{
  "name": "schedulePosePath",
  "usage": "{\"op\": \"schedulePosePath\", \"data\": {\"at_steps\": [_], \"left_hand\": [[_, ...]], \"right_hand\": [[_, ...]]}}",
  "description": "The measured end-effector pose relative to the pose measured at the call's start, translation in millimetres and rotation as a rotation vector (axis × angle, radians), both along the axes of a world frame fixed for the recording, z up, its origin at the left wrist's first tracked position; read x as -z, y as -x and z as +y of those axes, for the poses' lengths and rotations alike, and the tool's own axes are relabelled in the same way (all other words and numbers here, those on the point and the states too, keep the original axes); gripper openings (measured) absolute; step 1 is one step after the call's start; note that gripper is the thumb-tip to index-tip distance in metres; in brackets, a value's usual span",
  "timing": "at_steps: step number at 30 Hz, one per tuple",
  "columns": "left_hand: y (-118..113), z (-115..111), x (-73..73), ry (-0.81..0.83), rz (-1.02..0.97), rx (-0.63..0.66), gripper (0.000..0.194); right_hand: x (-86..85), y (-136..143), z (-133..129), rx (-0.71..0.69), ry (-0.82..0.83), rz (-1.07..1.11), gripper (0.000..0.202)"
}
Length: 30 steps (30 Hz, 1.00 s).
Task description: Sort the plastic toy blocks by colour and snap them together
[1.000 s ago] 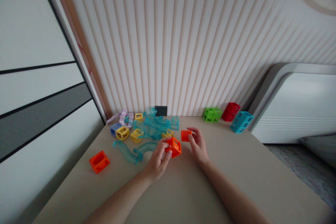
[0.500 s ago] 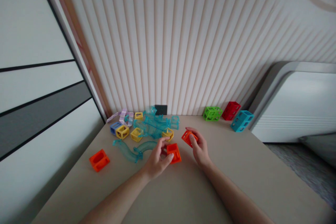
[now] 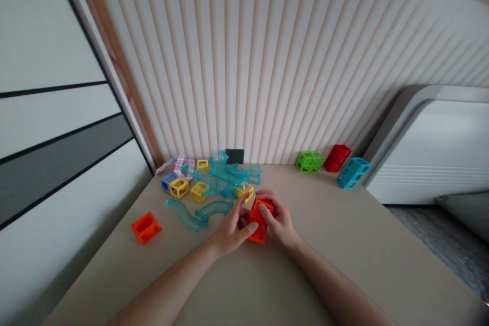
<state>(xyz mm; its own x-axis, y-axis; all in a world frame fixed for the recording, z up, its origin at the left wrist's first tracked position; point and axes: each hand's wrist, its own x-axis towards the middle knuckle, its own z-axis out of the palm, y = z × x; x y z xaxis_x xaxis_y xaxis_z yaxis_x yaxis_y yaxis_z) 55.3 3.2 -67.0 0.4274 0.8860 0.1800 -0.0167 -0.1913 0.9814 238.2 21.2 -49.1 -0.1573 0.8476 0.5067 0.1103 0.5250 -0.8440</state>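
Observation:
Over the middle of the table, my left hand [image 3: 232,229] grips an orange open-sided block [image 3: 259,233] by its left side, thumb on its face. My right hand [image 3: 280,219] holds a second orange block [image 3: 262,206] from the right, its thumb across the front. Both blocks meet one above the other; whether they are joined I cannot tell. A third orange block [image 3: 146,227] lies alone at the left. Just beyond my fingers is a yellow frame cube [image 3: 245,192], and clear blue curved track pieces [image 3: 216,209] lie left of my left hand.
Along the wall lie a pile of clear blue track parts [image 3: 225,178], yellow cubes [image 3: 179,188], a blue cube [image 3: 168,182], lilac pieces [image 3: 184,167] and a black panel [image 3: 234,156]. Green [image 3: 309,162], red [image 3: 337,158] and blue [image 3: 353,173] blocks stand at the right.
My right hand has moved left and brought its orange block against the one in my left hand. The two blocks were apart before.

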Motion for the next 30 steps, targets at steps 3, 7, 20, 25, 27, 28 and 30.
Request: {"op": "schedulePosePath", "data": {"at_steps": [3, 7, 20, 25, 27, 28, 30], "left_hand": [[0, 0, 0.9, -0.001, 0.010, 0.000, 0.079], [0, 1, -1.4, 0.037, -0.050, -0.021, 0.068], [3, 9, -9.9, 0.076, -0.198, -0.176, 0.053], [3, 10, -8.6, 0.070, -0.201, -0.216, 0.048], [3, 11, -9.1, 0.064, -0.197, -0.226, 0.047], [3, 10, -9.5, 0.065, -0.196, -0.230, 0.046], [3, 9, -10.5, 0.069, -0.201, -0.236, 0.047]], "right_hand": [[-4.0, 1, -3, -0.021, -0.004, -0.017, 0.020], [-3.5, -3, -2, -0.029, 0.007, -0.036, 0.023], [1.5, 1, 2, -0.077, 0.140, -0.118, 0.047], [1.4, 0, 3, -0.059, 0.105, -0.139, 0.042], [0.7, 0, 3, -0.061, 0.103, -0.138, 0.041], [0.0, 0, 3, -0.061, 0.104, -0.140, 0.040], [-1.9, 0, 2, -0.058, 0.105, -0.147, 0.040]]}}
